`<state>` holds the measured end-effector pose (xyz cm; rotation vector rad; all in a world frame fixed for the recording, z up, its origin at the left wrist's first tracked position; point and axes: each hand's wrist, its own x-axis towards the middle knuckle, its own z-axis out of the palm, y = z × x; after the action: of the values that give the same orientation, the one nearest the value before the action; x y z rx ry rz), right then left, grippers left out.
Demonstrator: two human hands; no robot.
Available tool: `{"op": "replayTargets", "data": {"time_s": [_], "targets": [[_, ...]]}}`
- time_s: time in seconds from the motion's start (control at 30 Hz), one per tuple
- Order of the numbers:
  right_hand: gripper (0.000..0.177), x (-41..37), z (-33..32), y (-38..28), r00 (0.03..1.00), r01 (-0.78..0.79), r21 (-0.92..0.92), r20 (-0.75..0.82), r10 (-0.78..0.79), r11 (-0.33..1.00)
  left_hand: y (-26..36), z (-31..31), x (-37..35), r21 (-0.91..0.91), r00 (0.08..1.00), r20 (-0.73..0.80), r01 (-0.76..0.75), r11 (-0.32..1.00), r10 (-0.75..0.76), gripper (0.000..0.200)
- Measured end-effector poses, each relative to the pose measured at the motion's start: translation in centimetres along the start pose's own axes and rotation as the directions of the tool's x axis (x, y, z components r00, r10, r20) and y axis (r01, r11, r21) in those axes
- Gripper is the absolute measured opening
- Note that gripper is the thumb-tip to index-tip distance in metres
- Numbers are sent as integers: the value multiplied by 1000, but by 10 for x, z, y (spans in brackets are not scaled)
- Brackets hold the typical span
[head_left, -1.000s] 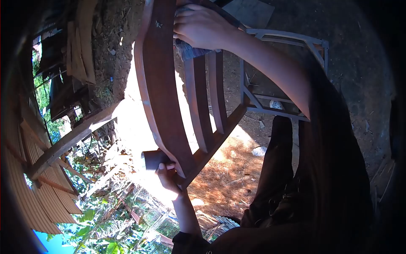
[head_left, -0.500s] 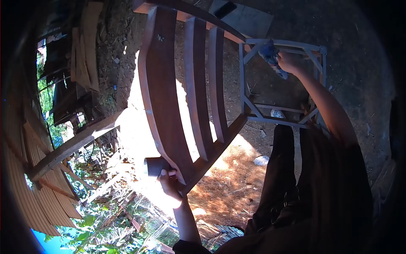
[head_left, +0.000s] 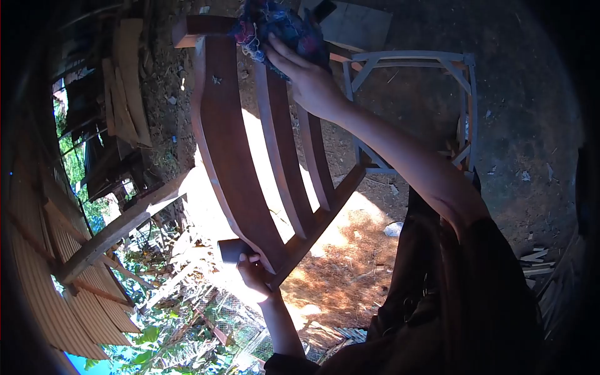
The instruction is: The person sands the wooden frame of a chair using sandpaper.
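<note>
One chair back [head_left: 234, 162], one seat frame [head_left: 473, 106], two hands [head_left: 312, 87], one cloth [head_left: 300, 37].
The chair back counts three slats [head_left: 286, 150] between two posts [head_left: 322, 222], one near, one far. Right of it, the one seat frame shows four corner braces [head_left: 456, 75]. One hand and the one cloth are at its far post; the other hand and one dark object [head_left: 230, 250] at its near post. Beyond it lies one flat board [head_left: 362, 28]; left of it, one long beam [head_left: 125, 224].
</note>
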<state>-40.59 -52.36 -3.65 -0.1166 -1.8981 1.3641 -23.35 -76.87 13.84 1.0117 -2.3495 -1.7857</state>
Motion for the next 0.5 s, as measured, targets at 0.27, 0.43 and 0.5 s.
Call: {"op": "replayTargets", "data": {"time_s": [0.27, 0.43, 0.5], "targets": [[26, -44, -24, 72, 497, -859, 259, 208, 843, 442, -25, -20, 11, -44, 981, 118, -147, 988, 151, 29], [29, 21, -28, -4, 913, -375, 364, -13, 407, 852, -6, 1, 1, -158, 996, 90, -13, 987, 27, 22], [39, 23, -7, -5, 970, -242, 285, 55, 236, 927, -4, 2, 0, -155, 995, 98, -14, 988, 29, 23]]}}
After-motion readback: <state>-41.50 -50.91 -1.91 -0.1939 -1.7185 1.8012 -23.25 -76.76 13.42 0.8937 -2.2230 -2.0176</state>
